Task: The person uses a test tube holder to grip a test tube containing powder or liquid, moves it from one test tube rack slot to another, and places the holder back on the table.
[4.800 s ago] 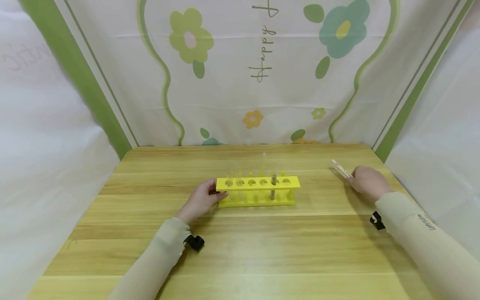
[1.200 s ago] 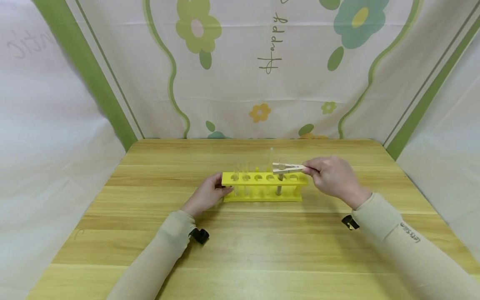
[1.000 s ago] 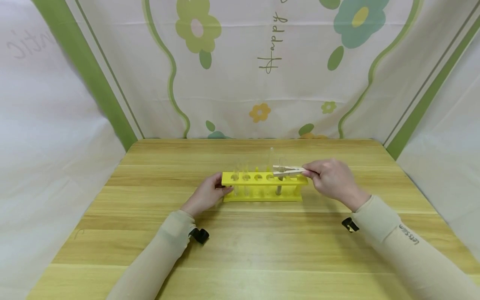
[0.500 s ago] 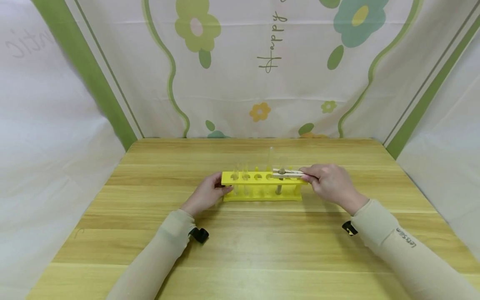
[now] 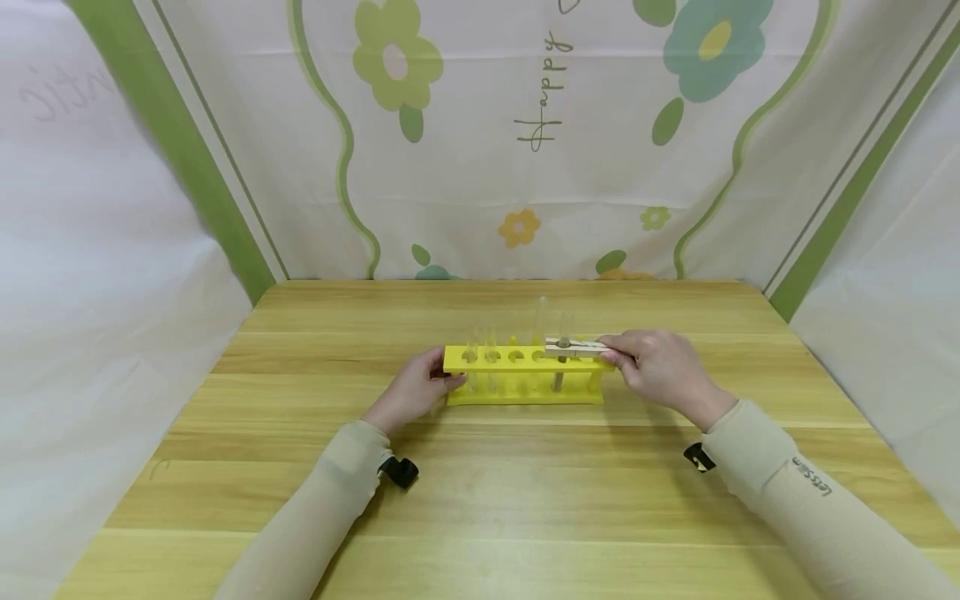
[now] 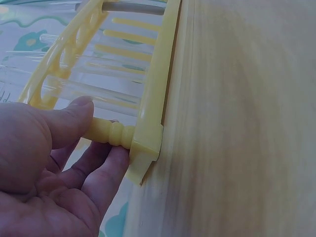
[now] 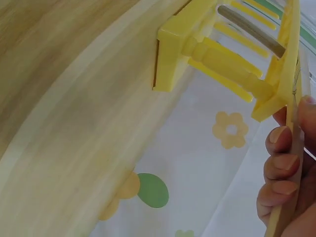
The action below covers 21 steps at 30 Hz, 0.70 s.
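Note:
A yellow test tube rack (image 5: 525, 399) stands upright on the table. My left hand (image 5: 408, 390) holds its left end, thumb and fingers around the yellow end post (image 6: 116, 132). Pinched in my right hand (image 5: 667, 371) is a wooden test tube clamp (image 5: 577, 352), lying level just above the rack's top plate. Its two jaws sit either side of a test tube with grey-brown contents (image 5: 558, 382), near the rack's right end. Whether the jaws press on the glass I cannot tell. Two clear test tubes (image 5: 492, 337) stand at the left, and another clear tube (image 5: 541, 315) rises near the middle.
The wooden table (image 5: 480, 500) ends at a hanging white cloth (image 5: 450, 167) printed with flowers. White cloth walls also close off both sides. Yellow drying pegs (image 7: 237, 37) stick up along the rack's back.
My right hand has brought the clamp from the table's right side to the rack and lowered it around the grey-brown tube. The clamp's jaws have drawn closer together. My left hand stays on the rack.

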Tool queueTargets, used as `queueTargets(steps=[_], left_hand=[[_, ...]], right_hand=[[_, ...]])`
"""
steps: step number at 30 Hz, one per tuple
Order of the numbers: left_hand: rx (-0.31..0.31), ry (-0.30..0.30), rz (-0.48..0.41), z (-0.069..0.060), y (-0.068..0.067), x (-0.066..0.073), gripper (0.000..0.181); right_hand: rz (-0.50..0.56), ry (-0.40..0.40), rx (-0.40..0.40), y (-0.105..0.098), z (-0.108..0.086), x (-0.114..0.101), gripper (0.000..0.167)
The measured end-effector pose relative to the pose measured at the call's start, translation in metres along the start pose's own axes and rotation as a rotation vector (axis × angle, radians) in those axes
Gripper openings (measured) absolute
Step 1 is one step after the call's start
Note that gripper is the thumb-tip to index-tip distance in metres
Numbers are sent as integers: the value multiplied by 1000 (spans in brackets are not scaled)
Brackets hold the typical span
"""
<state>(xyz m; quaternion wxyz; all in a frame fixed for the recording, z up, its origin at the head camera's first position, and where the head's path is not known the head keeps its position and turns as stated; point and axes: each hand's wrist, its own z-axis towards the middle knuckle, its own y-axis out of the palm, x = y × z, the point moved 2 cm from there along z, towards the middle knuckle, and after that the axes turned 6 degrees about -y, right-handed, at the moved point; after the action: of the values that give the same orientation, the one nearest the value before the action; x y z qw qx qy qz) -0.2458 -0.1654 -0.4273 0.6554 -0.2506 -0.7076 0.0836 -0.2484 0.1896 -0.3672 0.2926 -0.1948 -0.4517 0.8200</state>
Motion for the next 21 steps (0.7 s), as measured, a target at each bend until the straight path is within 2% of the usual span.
queueTargets(steps=[9, 21], left_hand=[[-13, -8, -36, -1, 0, 0, 25], [-14, 11, -26, -1, 0, -1, 21]], right_hand=[[-26, -39, 44, -17, 8, -5, 18], [-38, -69, 112, -52, 22, -13, 18]])
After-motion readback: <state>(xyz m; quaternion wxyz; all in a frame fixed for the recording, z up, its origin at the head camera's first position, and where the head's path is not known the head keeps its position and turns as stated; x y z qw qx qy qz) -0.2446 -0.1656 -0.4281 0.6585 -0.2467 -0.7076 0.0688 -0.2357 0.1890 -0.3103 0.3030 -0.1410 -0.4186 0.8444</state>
